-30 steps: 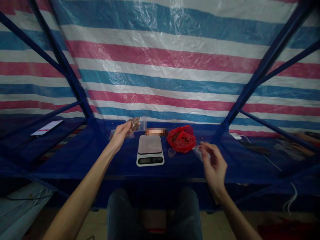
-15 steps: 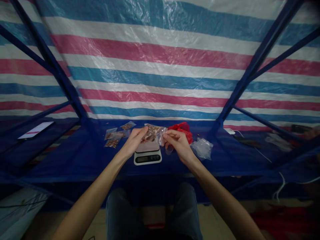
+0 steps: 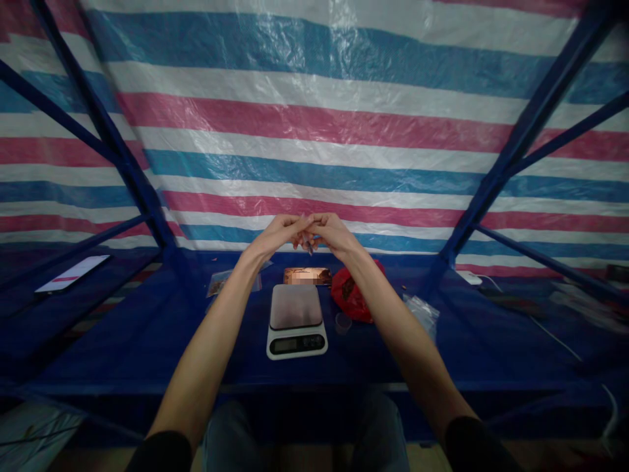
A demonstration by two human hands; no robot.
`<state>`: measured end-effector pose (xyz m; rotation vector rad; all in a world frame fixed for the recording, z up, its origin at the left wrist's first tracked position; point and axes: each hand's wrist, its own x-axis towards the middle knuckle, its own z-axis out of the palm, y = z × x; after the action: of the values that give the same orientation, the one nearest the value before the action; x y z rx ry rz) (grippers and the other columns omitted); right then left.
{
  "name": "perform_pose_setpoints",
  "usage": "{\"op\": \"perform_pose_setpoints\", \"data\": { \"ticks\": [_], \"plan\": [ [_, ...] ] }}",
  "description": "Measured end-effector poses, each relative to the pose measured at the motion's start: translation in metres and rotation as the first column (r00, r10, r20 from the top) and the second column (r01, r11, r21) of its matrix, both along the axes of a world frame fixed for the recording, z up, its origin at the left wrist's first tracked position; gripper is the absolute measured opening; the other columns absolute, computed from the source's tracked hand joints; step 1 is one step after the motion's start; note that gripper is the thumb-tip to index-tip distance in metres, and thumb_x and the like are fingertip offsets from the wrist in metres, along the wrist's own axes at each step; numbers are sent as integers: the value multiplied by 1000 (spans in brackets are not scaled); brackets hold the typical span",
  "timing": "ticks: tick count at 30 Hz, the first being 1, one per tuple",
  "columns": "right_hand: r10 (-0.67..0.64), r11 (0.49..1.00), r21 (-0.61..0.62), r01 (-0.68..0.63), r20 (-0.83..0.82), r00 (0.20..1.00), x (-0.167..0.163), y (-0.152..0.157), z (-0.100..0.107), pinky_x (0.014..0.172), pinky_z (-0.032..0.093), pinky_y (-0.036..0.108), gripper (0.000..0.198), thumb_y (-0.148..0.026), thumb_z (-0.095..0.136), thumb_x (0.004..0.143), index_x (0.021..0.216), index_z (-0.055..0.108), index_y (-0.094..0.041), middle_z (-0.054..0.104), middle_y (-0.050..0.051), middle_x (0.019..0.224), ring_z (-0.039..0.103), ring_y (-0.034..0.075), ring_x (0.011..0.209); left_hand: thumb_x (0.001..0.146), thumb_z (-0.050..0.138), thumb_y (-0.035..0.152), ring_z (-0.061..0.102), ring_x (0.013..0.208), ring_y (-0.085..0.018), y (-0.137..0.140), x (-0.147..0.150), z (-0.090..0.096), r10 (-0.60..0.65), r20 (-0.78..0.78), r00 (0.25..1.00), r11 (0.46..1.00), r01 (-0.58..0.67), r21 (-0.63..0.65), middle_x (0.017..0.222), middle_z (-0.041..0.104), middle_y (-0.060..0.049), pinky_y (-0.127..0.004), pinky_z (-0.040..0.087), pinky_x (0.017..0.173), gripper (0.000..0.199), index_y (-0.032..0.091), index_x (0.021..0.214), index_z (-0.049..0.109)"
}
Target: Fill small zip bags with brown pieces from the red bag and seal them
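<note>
My left hand (image 3: 287,229) and my right hand (image 3: 331,231) are raised together above the back of the blue table, fingertips meeting and overlapping. Their fingers are bent and closed. A small, dark-tipped shape shows below the fingertips, but I cannot make out whether it is a held thing. Below them stands a white digital scale (image 3: 297,344), its plate bare. Directly behind the scale lies a shiny orange-brown rectangular item (image 3: 293,275), partly pixelated. Right of the scale are a red plastic bag (image 3: 351,295) with brown bits inside and a small clear cup (image 3: 343,322).
Small clear zip bags (image 3: 219,283) with brown bits lie left of my left forearm, partly hidden. Clear plastic bags (image 3: 422,313) lie right of my right forearm. A phone (image 3: 73,273) rests far left. Blue metal posts (image 3: 491,180) frame the striped sheet behind.
Both hands have risen and come together away from the scale. The zip bag of brown bits they held is no longer visible in them. The view has tilted up slightly.
</note>
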<state>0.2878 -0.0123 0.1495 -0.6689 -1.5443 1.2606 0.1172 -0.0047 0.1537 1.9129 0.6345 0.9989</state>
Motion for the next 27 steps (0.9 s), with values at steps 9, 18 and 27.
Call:
{"op": "perform_pose_setpoints", "data": {
  "ticks": [9,18,27],
  "plan": [
    [117,987,-117,-111,52,992,15,41,-31,43,49,19,40,-46,95,68,76,70,-17,71,1,62,65,13,52,94,71,45,76,78,-16,32,-23,-4,-118,-298,947,993,109,-46,91,82,-10,-24,56,70,32,15,95,80],
    [93,994,-73,-82,173,981,17,50,-36,46,50,19,38,-50,85,84,76,70,-16,71,2,64,66,11,55,93,73,45,79,85,-20,58,-28,-2,-235,-428,873,972,202,-122,96,83,-10,-26,60,74,32,16,103,82],
    [58,995,-90,-40,202,978,26,53,-34,41,48,19,34,-41,88,77,72,65,-17,70,2,63,64,12,50,97,70,50,77,71,-20,72,-1,-21,-232,-280,931,971,207,-117,85,80,-12,-28,60,65,38,15,91,82]
  ]
}}
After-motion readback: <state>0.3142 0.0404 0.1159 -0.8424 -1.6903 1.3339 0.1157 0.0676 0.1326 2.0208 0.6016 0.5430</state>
